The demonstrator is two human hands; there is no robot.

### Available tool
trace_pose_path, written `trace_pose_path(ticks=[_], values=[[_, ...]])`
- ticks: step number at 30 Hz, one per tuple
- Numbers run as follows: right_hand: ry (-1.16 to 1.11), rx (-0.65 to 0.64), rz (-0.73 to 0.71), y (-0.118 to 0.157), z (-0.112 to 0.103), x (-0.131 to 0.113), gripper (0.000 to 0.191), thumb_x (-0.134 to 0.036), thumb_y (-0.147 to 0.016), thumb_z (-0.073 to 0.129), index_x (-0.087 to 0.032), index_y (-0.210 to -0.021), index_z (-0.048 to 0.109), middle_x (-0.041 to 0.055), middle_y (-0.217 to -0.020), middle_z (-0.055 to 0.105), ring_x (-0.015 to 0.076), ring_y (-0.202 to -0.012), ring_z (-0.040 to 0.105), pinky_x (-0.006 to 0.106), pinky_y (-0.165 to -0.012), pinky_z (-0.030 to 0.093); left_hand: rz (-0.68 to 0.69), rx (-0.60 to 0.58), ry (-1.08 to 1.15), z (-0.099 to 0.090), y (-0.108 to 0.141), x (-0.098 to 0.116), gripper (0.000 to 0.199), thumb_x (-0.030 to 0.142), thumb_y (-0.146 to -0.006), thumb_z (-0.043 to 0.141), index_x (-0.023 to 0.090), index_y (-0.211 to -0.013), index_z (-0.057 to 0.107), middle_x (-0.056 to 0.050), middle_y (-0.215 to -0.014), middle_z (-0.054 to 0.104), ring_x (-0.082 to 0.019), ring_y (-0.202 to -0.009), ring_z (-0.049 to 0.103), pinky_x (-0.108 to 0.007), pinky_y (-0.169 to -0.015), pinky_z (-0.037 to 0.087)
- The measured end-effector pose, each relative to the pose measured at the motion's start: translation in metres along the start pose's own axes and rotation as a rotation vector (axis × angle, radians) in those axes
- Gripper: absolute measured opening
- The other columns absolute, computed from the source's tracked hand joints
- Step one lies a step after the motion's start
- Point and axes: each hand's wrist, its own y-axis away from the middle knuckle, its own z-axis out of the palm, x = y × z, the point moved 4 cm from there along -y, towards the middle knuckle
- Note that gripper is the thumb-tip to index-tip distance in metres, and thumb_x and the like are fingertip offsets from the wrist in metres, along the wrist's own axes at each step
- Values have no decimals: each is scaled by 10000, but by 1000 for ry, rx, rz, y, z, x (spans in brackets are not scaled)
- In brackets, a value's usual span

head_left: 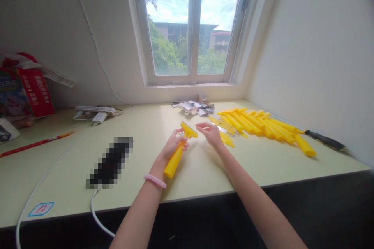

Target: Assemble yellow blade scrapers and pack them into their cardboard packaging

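My left hand (pixel 170 144) is closed around the neck of a yellow scraper (pixel 174 160), its handle slanting down toward the desk's front edge and its wide head pointing up. Close to the right end of that head is my right hand (pixel 212 134), thumb and fingertips pinched together. Anything between those fingertips is too small to make out. Flat yellow pieces (pixel 228 140) lie on the desk just beyond and beside my right hand, partly hidden by it. Farther right, several yellow scraper handles (pixel 260 126) rest in an overlapping row.
A heap of grey and white scraps (pixel 194 107) lies below the window. At the right wall is a black-handled tool (pixel 324 140). On the left are a pixelated dark object (pixel 109 165) with a white cable, a power strip (pixel 95 110), a red pencil (pixel 37 144) and a red box (pixel 35 91).
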Motion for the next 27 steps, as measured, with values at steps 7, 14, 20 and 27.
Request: trace_pose_path(ticks=[7,14,20,27], values=[[-183,-177,26,8,11,-12,218,-372,-659,635,-192,-768,692,44,-824,662,165,-763,596,295,-676,466,-54,-89,-76,6,4,-3,424,108,-667,572,177,-1055,416,-68,-848,572,-57,-506,497,-178,-443,338],[-181,-226,89,10,12,-13,194,-355,-631,649,-190,-730,674,23,-797,634,156,-760,576,287,-680,455,-39,-165,-119,10,7,-6,374,109,-692,544,177,-1043,433,-61,-883,559,-50,-516,504,-179,-466,350],[-216,-242,171,12,13,-12,196,-333,-589,669,-177,-705,647,-8,-707,597,127,-667,545,254,-607,434,-75,-160,-123,13,9,-5,374,108,-684,544,180,-1026,411,-39,-825,549,-54,-508,503,-175,-460,337],[-225,-249,164,10,13,-9,185,-342,-594,669,-185,-686,638,0,-720,603,141,-688,546,272,-637,424,-85,-162,-125,12,8,-4,402,117,-675,553,180,-1039,395,-34,-826,535,-51,-509,497,-174,-462,328]])
